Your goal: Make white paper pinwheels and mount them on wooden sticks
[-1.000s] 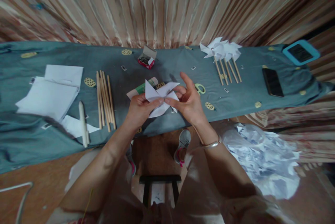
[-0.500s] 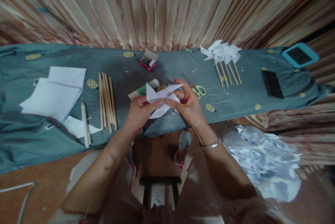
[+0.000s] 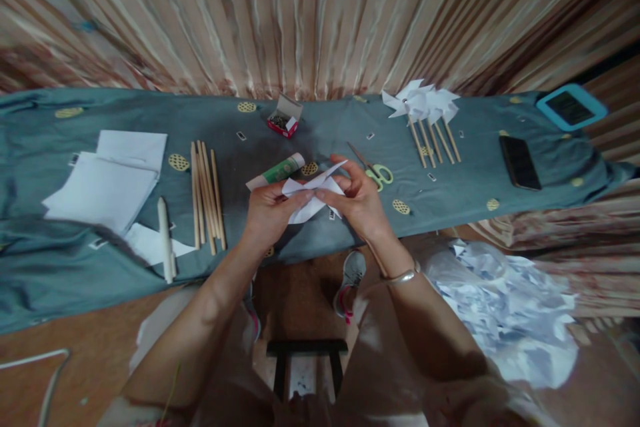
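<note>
Between my two hands is a white paper pinwheel head (image 3: pixel 314 191), its pointed blades folded in toward the middle. My left hand (image 3: pixel 267 212) grips its left side, thumb pressed near the centre. From the right, my right hand (image 3: pixel 361 204) pinches it, thumb also at the centre and fingers behind. Just beyond my left hand lies a green and white glue tube (image 3: pixel 280 170). Scissors with light green handles (image 3: pixel 382 176) rest beyond my right hand. Farther back stands an open red box (image 3: pixel 283 122) of small metal pieces.
Wooden sticks (image 3: pixel 204 197), stacked white paper (image 3: pixel 107 180) and a white pen-like tool (image 3: pixel 165 240) lie left. Pinwheels on sticks (image 3: pixel 425 107), a black phone (image 3: pixel 520 162) and a blue-framed device (image 3: pixel 572 107) lie right. A bag of paper scraps (image 3: pixel 505 310) sits on the floor.
The upper left blade of the pinwheel head has folded down toward the centre, uncovering more of the glue tube. Both hands keep nearly the same place.
</note>
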`<state>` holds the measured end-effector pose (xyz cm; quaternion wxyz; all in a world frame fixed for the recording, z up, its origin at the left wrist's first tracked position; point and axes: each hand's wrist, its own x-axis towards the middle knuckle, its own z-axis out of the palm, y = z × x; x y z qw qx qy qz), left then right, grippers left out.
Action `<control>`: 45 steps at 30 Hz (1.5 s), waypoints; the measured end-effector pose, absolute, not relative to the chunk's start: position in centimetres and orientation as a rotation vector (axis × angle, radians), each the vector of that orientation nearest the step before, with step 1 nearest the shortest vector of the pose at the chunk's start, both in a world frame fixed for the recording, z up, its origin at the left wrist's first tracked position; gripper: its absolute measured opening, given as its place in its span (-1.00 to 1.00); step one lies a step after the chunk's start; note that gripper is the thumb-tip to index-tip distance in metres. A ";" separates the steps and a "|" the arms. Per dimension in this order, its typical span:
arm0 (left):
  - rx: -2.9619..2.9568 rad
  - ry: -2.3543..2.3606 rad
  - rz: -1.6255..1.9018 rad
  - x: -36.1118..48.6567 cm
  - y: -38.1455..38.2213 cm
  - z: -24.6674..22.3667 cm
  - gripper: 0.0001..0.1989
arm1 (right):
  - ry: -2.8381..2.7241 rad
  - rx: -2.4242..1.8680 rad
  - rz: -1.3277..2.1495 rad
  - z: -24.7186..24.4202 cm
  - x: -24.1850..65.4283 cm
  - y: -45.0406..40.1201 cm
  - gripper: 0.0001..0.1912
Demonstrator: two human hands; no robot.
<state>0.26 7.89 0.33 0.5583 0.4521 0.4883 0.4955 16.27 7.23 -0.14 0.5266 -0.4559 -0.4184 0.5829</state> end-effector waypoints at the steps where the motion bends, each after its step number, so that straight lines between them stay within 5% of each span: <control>1: 1.076 1.154 1.174 0.3 7.9 0.3 -0.78 | -0.986 -1.083 1.402 -0.1 16.2 7.2 -0.26; 27: 1.167 1.174 1.170 0.2 8.0 -0.2 -0.73 | -0.936 -1.119 1.407 0.4 15.6 7.1 -0.30; 37: 1.149 1.092 1.134 -0.7 7.7 0.2 -0.53 | -0.920 -1.128 1.314 0.8 16.7 7.4 -0.32; 45: 2.040 1.342 0.857 -2.3 7.6 -1.8 -0.76 | -0.913 -1.143 1.152 1.3 19.4 7.2 -0.42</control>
